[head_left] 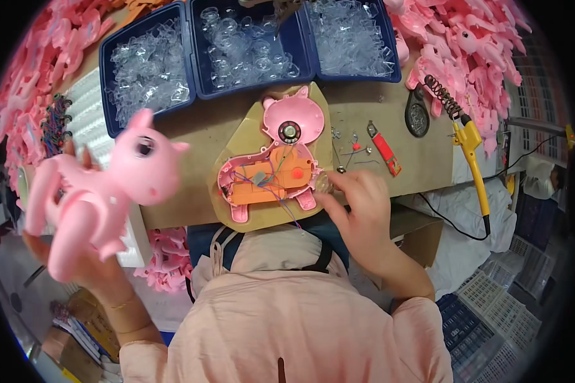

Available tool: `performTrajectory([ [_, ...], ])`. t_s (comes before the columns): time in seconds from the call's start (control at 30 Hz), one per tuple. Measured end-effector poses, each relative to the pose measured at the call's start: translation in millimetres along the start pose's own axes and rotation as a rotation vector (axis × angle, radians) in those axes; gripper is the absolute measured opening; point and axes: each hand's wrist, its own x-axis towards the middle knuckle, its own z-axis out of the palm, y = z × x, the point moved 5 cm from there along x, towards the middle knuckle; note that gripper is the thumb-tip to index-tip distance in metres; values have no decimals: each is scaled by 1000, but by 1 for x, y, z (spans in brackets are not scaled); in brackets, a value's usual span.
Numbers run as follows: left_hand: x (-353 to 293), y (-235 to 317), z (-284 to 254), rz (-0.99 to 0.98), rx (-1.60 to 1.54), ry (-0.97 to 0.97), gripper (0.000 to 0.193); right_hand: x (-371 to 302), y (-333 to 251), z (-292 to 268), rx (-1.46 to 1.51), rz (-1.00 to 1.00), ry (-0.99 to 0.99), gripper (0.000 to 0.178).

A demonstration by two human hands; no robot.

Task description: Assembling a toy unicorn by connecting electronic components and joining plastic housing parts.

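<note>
My left hand (100, 273) grips a pink toy pony (92, 203) from behind and below, raised at the left; most of the fingers are hidden by it. On a tan, roughly cut pad (266, 225) lies an open pink pony half-shell (302, 119). Inside it sit a round black speaker (289, 132), an orange housing (255, 193) and several thin coloured wires. At the shell's right side, my right hand (366, 207) has thumb and forefinger curled around a small clear plastic piece (324, 183).
Three joined blue bins (193, 51) of clear plastic parts stand at the back. Pink pony parts (476, 48) are heaped on both sides. A red cutter (384, 152), small loose parts, a black oval object (417, 113) and a yellow soldering iron (471, 153) lie to the right.
</note>
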Motion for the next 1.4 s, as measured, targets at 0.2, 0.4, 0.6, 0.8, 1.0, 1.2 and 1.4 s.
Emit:
performTrajectory([
  [0.2,-32,-33,31,-268,-351,-56,84,11,-3,2,-132,-95,-82,38],
  [0.4,-51,-58,68,-401,-661,-298,81,52,-22,11,1044,223,-111,54],
  [0.6,-42,-47,49,-269,-119,-712,82,107,-18,5,1341,415,-274,50],
  [0.8,-51,-6,87,300,1310,-1092,85,120,-65,4,1072,239,-474,57],
  [1.0,-49,-19,23,-378,633,-552,51,54,-36,-39,53,-412,-198,37],
  [1.2,-50,-51,31,-672,75,-274,43,10,-41,-3,-143,-890,-209,31],
  [1.4,-41,-65,30,-560,156,-301,27,29,-46,2,133,-687,-466,25],
])
